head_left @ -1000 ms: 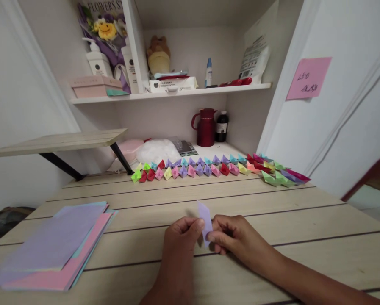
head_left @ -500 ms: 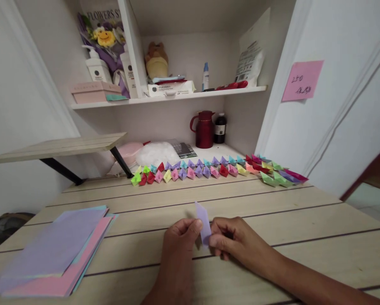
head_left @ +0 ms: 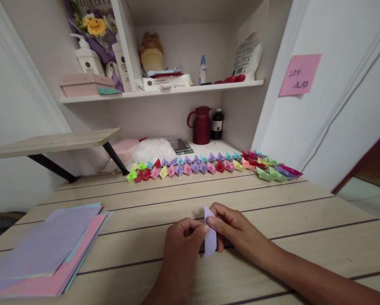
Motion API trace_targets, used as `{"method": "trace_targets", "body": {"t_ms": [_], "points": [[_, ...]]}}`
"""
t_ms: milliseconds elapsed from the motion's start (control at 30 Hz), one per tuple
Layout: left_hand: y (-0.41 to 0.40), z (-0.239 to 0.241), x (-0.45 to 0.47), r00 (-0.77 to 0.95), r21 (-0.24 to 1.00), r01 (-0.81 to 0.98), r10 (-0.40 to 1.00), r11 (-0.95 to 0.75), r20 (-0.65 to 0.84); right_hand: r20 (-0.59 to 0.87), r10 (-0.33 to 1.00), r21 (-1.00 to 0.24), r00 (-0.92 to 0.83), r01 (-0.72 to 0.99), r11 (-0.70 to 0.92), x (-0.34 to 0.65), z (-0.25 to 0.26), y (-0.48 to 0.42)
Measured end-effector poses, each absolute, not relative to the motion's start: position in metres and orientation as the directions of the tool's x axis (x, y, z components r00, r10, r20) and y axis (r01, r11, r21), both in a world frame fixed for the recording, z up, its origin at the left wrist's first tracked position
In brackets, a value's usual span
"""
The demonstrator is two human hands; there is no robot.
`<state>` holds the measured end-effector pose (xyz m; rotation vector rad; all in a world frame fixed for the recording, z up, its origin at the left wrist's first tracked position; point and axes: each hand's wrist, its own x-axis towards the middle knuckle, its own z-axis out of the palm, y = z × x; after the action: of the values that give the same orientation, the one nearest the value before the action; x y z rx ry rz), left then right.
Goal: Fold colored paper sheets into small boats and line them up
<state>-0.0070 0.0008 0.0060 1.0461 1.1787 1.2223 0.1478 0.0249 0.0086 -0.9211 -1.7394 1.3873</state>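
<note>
A small folded piece of purple paper (head_left: 210, 242) is held upright between my two hands, just above the wooden table. My left hand (head_left: 186, 235) pinches its left edge between thumb and forefinger. From the right, my right hand (head_left: 229, 222) grips the upper part, with the thumb on the near face and the fingers behind. The far fingers of the right hand are partly hidden by the paper. Beyond my hands, rows of small folded paper boats (head_left: 195, 168) in many colours stand across the back of the table.
A stack of coloured paper sheets (head_left: 46, 250) lies on the left of the table (head_left: 129, 262). A raised wooden stand (head_left: 59, 140) is behind it. At the back are a red jug (head_left: 201, 126) and a dark bottle (head_left: 217, 125), below a loaded shelf (head_left: 190, 90).
My right hand has shifted its grip up the paper, its thumb now on the near face. The paper has turned slightly and moved a little right. The camera view has shifted slightly.
</note>
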Motion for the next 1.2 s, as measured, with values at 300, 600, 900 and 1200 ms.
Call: {"method": "trace_targets", "body": {"t_ms": [300,600,900,1200], "points": [[0.003,0.001,-0.003,-0.155,0.993,-0.086,0.983,0.085,-0.098,0.045,0.887,-0.98,-0.459,0.153,0.129,0.15,0.009,0.028],[0.006,-0.006,-0.009,-0.251,0.985,-0.173,0.967,0.001,-0.045,-0.015,0.851,-0.982,-0.525,0.169,0.086,0.144,0.013,0.021],[0.009,-0.005,-0.003,-0.152,0.932,-0.36,0.988,-0.043,-0.013,-0.112,0.733,-0.915,-0.671,-0.218,-0.339,0.151,0.016,0.026],[0.005,0.007,-0.01,-0.084,0.977,-0.211,0.996,-0.015,-0.003,-0.213,0.657,-0.872,-0.723,-0.162,-0.461,0.152,0.009,0.024]]}}
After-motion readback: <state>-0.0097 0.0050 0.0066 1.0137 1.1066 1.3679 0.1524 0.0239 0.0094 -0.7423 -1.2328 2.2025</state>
